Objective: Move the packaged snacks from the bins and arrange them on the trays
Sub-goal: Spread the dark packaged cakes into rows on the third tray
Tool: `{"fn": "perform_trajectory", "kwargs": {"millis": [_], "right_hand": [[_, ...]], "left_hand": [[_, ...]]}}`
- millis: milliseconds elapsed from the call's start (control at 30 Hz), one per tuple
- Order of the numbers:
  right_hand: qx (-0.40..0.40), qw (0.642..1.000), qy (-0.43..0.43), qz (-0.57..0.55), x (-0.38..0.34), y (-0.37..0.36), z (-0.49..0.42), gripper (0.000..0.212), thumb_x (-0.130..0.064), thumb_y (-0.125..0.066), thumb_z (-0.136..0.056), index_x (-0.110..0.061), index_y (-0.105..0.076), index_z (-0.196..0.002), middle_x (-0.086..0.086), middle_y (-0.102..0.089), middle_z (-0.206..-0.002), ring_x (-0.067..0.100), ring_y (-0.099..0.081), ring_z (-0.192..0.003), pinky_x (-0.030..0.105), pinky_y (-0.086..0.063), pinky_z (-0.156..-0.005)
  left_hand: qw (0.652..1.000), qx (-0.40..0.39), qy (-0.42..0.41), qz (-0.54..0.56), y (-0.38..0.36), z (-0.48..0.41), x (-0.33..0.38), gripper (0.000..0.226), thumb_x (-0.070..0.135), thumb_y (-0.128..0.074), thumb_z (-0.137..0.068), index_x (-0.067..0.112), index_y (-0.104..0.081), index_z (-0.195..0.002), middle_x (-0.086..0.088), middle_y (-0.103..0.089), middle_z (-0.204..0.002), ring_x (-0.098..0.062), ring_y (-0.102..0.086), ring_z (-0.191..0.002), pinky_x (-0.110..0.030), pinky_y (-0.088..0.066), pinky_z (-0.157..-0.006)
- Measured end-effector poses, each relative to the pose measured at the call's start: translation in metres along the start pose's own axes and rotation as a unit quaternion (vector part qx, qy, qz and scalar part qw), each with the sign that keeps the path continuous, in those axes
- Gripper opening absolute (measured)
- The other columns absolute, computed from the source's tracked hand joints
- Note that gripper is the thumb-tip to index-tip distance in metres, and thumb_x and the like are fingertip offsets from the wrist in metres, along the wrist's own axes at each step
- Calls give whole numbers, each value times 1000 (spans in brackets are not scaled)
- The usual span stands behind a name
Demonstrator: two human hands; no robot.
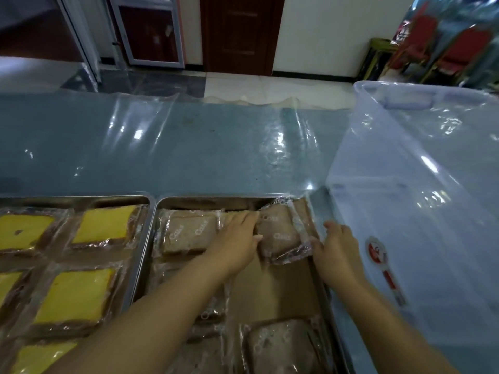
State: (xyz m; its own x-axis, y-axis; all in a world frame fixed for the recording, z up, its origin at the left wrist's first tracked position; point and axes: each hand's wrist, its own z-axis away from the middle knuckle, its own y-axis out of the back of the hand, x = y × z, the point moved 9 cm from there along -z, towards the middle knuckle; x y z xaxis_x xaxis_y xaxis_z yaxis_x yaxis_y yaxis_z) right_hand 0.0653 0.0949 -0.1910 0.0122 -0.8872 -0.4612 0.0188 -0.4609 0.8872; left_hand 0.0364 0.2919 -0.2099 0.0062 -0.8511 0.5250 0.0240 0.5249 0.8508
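Observation:
Two metal trays lie side by side at the table's near edge. The left tray holds several wrapped yellow cake slices. The right tray holds several wrapped brown bread slices. In its far right corner lies one brown packet. My left hand rests flat against this packet's left side, fingers straight. My right hand pinches the packet's right wrapper edge at the tray rim. Brown paper lining the tray shows in the gap below the packet.
A large clear plastic bin with a red sticker stands at the right, close to my right hand. The blue table, covered in shiny film, stretches behind the trays. Doors and red chairs stand across the floor beyond.

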Motion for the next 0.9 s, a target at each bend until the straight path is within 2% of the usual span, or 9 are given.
{"fn": "perform_trajectory", "kwargs": {"millis": [67,167,300,400,533,600,733,800,900], "right_hand": [[-43,999,-24,-22,6,-9,-5,21,-24,-51,-93,-13,-54,-110,12,-57,-109,23,-54,-90,27,-39,-67],[-60,997,-19,-40,6,-14,-10,5,-26,-51,-93,-21,-51,-92,-1,-54,-88,7,-44,-66,18,-27,-50],[-45,997,-19,-66,6,-14,-14,7,-21,-56,-90,-23,-52,-84,-13,-48,-73,-4,-42,-62,17,-27,-48],[-30,997,-21,-72,4,-11,-16,12,-18,-59,-88,-24,-51,-81,-17,-45,-69,-4,-41,-61,17,-27,-49],[-27,997,-18,-75,-3,-10,-15,6,-17,-60,-87,-22,-60,-92,-8,-54,-81,13,-54,-74,27,-41,-63],[-19,995,-14,-92,-8,-8,-14,16,-15,-60,-87,-20,-64,-101,-6,-57,-87,18,-58,-82,29,-45,-70],[20,988,-6,-152,-21,7,-12,18,-12,-58,-87,-25,-66,-97,-9,-56,-87,6,-53,-72,24,-40,-59],[62,986,36,-151,-33,20,-11,20,-6,-57,-87,-23,-68,-90,-7,-55,-90,10,-53,-74,25,-39,-60],[110,977,148,-108,-59,36,-5,19,5,-59,-81,-8,-71,-86,5,-58,-90,19,-52,-76,27,-37,-64]], "left_hand": [[999,-38,21,7,-10,-15,-5,60,32,-42,-97,16,-15,-148,-2,-20,-154,-22,-17,-139,-36,-18,-114],[995,-89,36,1,-23,-27,-10,69,39,-45,-95,19,-7,-150,0,-16,-156,-24,-12,-142,-38,-15,-114],[995,-72,49,-38,-19,-31,-14,78,50,-51,-89,18,-13,-149,-5,-29,-149,-27,-25,-134,-39,-25,-110],[995,-69,64,-44,-15,-20,-16,73,55,-55,-84,26,-26,-144,-2,-35,-143,-25,-27,-131,-40,-26,-107],[990,-45,62,-119,-14,6,-9,67,63,-55,-78,25,-40,-132,-1,-38,-135,-25,-24,-126,-43,-21,-102],[987,-44,67,-142,-18,19,-7,71,66,-52,-76,23,-40,-132,-2,-39,-130,-26,-25,-121,-40,-23,-94],[978,-47,104,-176,-21,43,-6,72,75,-47,-72,22,-52,-121,0,-44,-124,-22,-31,-110,-38,-23,-85],[975,-44,117,-181,-19,53,-5,70,76,-46,-72,22,-59,-113,1,-43,-124,-22,-30,-109,-37,-19,-81],[977,-27,104,-185,-13,67,0,55,71,-44,-78,23,-68,-87,4,-44,-121,-21,-30,-110,-37,-17,-82]]}}
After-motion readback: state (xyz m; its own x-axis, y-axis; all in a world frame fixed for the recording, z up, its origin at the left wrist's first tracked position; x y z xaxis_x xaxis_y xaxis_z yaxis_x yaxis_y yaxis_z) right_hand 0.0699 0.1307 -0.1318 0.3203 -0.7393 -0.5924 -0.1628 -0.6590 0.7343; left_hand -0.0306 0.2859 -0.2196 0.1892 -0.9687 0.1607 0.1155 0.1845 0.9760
